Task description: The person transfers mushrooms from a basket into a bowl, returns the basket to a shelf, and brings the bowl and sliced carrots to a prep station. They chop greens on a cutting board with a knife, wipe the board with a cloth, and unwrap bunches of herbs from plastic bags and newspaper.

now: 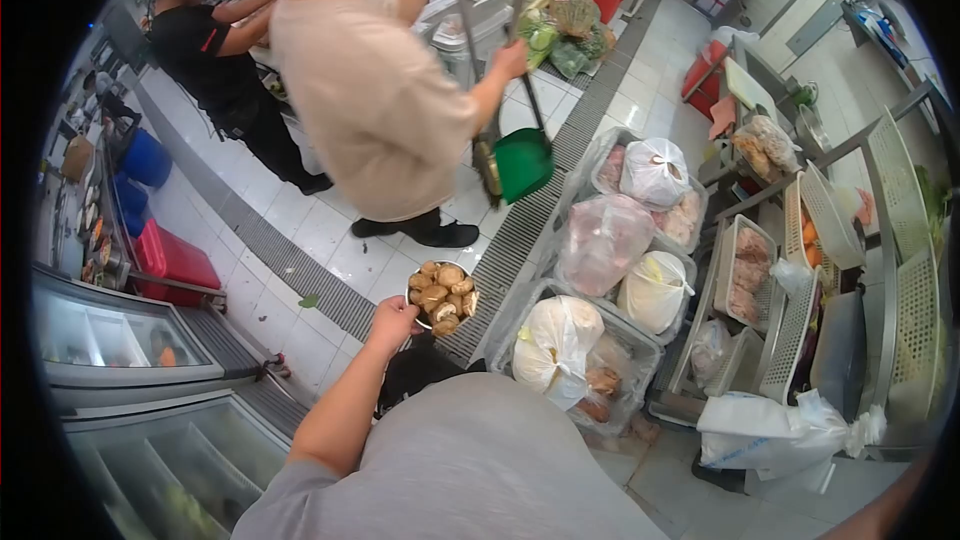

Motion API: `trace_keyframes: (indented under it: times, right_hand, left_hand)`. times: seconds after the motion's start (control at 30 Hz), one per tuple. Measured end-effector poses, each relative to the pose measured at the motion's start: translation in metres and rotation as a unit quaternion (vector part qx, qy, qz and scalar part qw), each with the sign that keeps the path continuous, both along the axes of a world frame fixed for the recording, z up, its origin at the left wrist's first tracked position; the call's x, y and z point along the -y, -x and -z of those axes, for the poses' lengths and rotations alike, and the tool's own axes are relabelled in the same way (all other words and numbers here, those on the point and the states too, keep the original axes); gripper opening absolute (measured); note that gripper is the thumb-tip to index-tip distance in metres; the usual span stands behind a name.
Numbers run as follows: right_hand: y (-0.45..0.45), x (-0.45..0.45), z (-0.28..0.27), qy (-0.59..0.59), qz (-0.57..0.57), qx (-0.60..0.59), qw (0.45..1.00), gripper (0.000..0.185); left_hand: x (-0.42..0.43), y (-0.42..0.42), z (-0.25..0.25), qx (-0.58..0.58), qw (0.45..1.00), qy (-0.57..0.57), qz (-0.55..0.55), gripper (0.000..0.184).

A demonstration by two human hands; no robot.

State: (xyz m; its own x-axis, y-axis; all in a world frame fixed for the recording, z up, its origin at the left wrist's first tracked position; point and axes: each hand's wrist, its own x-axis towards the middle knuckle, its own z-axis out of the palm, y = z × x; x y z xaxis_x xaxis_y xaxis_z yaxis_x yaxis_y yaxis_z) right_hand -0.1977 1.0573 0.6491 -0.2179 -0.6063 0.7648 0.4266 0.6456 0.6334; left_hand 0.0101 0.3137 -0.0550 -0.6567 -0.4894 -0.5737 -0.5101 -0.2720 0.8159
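My left hand (394, 321) is closed on the near-left rim of a round bowl (412, 306), out in front of my body above the floor. Brown-capped mushrooms (441, 295) are heaped in it, a few showing pale undersides. At the bottom right corner only a blurred piece of skin, likely my right arm (885, 512), shows; the hand itself is outside the picture.
Ahead, a person in a beige shirt (370, 100) carries a broom and a green dustpan (523, 164). Plastic crates (500, 340) of bagged food stand right, beside a shelf rack (890, 340). Glass-topped freezers (150, 335) line the left. A floor drain (600, 105) crosses the tiles.
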Motion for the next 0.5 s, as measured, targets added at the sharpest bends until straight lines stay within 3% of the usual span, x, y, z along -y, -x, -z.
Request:
trace_keyframes:
  times: [0.1, 0.17, 0.23, 0.3, 0.4, 0.47, 0.5]
  right_hand:
    - [0.012, 0.058, 0.106, -0.006, -0.166, 0.134, 0.977, 0.061]
    - [0.016, 0.116, 0.191, 0.007, -0.274, 0.263, 0.925, 0.062]
    - [0.014, 0.200, 0.281, 0.052, -0.368, 0.404, 0.836, 0.063]
    - [-0.015, 0.299, 0.363, 0.149, -0.439, 0.530, 0.710, 0.067]
    - [-0.032, 0.390, 0.469, 0.321, -0.493, 0.622, 0.517, 0.071]
    - [-0.049, 0.447, 0.514, 0.418, -0.481, 0.640, 0.429, 0.069]
    - [-0.053, 0.470, 0.530, 0.409, -0.495, 0.644, 0.417, 0.069]
  left_hand:
    - [0.004, -0.002, 0.001, 0.016, 1.000, 0.009, 0.010, 0.015]
    - [0.008, -0.002, -0.002, 0.027, 0.999, 0.021, 0.018, 0.016]
    - [0.009, 0.005, -0.020, 0.023, 0.999, 0.023, 0.030, 0.016]
    - [0.014, 0.006, -0.025, 0.011, 0.999, 0.028, 0.020, 0.015]
    - [0.028, 0.002, -0.040, 0.007, 0.999, 0.030, 0.022, 0.015]
    - [0.042, -0.008, -0.046, -0.002, 1.000, 0.023, -0.001, 0.016]
    - [0.053, -0.016, -0.044, 0.003, 1.000, 0.026, -0.009, 0.016]
